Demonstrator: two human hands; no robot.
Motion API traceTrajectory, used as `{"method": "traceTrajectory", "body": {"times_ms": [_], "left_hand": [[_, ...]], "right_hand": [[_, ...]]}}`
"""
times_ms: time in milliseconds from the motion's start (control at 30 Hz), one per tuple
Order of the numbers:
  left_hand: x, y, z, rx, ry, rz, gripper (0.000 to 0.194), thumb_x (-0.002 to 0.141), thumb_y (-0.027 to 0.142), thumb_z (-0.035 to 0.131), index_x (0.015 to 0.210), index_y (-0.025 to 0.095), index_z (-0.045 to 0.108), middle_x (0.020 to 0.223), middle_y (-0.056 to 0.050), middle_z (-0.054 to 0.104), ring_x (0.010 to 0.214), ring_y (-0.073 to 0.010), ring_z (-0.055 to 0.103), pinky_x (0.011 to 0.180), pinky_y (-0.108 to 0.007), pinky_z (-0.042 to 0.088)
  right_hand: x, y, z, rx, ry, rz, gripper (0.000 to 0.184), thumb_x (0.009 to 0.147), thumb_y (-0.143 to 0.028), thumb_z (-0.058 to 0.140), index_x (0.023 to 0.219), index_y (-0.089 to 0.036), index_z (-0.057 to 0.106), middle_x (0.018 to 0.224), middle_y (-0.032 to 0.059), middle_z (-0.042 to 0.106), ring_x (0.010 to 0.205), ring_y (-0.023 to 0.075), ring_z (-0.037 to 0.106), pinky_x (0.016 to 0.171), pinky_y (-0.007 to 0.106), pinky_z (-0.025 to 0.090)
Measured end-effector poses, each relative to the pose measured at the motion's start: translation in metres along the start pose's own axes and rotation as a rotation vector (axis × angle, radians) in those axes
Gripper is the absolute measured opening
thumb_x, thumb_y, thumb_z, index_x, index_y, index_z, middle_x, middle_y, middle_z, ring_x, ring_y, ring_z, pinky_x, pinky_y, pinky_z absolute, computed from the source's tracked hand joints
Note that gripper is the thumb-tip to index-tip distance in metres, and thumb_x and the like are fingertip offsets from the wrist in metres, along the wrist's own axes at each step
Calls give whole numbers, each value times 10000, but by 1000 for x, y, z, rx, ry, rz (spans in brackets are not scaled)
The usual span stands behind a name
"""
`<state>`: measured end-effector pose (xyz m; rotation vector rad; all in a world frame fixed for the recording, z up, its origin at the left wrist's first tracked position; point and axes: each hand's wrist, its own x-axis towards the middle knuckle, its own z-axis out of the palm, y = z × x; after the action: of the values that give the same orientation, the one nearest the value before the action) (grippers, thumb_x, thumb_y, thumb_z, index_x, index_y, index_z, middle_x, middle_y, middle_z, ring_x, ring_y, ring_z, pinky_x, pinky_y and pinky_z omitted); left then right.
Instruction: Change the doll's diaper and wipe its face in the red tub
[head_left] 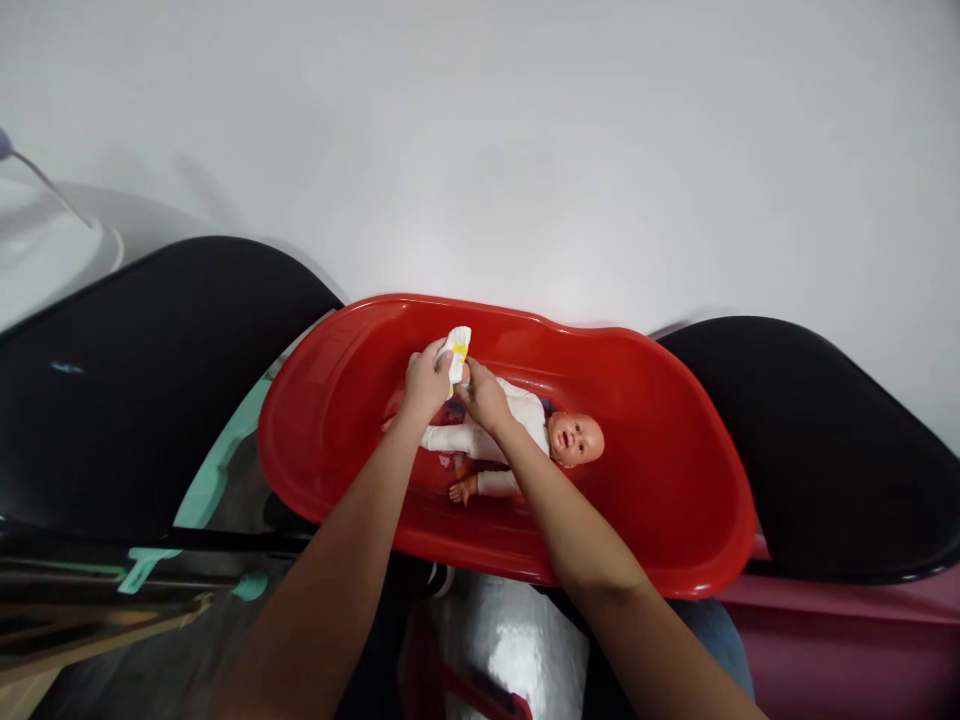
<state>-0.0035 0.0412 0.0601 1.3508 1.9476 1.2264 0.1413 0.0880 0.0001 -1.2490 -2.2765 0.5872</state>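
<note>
1. Nearest, two bare forearms run in from the lower edge, which cuts them off; a patch of denim (712,640) shows beside the right one. Both reach over the near rim of the tub, apparently so that the hands can meet above its contents.
2. Left hand (426,380): fingers closed on a small white cloth (459,350) with yellow patches, held upright between the two hands, probably to keep its edge within reach of both. Its lower part is covered by fingers, so its exact form cannot be told.
3. Right hand (484,398): fingers curled around the end of a doll's raised limb, seemingly to steady it beside the cloth. Whether this is a foot or a hand is hidden by the grip.
4. Doll (529,415): dressed in white, on its back inside the tub, head toward the right; the right forearm masks part of its body. A dark patch beneath the hands is hard to identify.
5. Red tub (667,470): its raised walls presumably contain the doll. It lies between a left black panel (150,380) and a right black panel (810,440); whether these bear its weight is unclear.
6. Beyond, a plain white surface (525,150), wall or table, fills the background.
</note>
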Motion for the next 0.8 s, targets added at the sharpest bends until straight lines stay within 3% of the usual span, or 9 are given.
{"method": "traceTrajectory", "body": {"times_ms": [167,267,533,800], "left_hand": [[-3,-2,1,36,-68,-126,460,1008,462,626,1356,164,675,1288,-204,690,1187,-331,689,1049,-431,518],[-7,-3,3,146,-40,-168,504,997,528,640,1320,141,647,1288,-244,654,1211,-375,676,1051,-450,502],[-8,-6,2,116,-101,-136,440,983,318,688,1373,189,531,1311,-218,683,1208,-347,684,968,-393,511],[-15,-4,4,262,-76,-87,302,1020,274,597,1320,255,570,1271,-176,651,1145,-346,697,943,-407,514]], "right_hand": [[-3,-4,-2,-32,-23,-46,523,1028,-291,568,1521,-130,502,1396,184,674,1223,267,642,1092,391,471],[-3,-7,-3,-74,-60,-73,452,1024,-272,569,1459,-155,537,1305,161,706,1147,265,652,1040,386,485],[-4,-21,-9,-266,-174,-85,290,1024,-295,605,1263,-132,617,1181,163,717,1051,274,646,954,372,484],[-11,-40,-19,-331,-244,-102,312,1064,-222,519,1346,-110,589,1276,183,705,1139,294,643,1013,395,477]]}}
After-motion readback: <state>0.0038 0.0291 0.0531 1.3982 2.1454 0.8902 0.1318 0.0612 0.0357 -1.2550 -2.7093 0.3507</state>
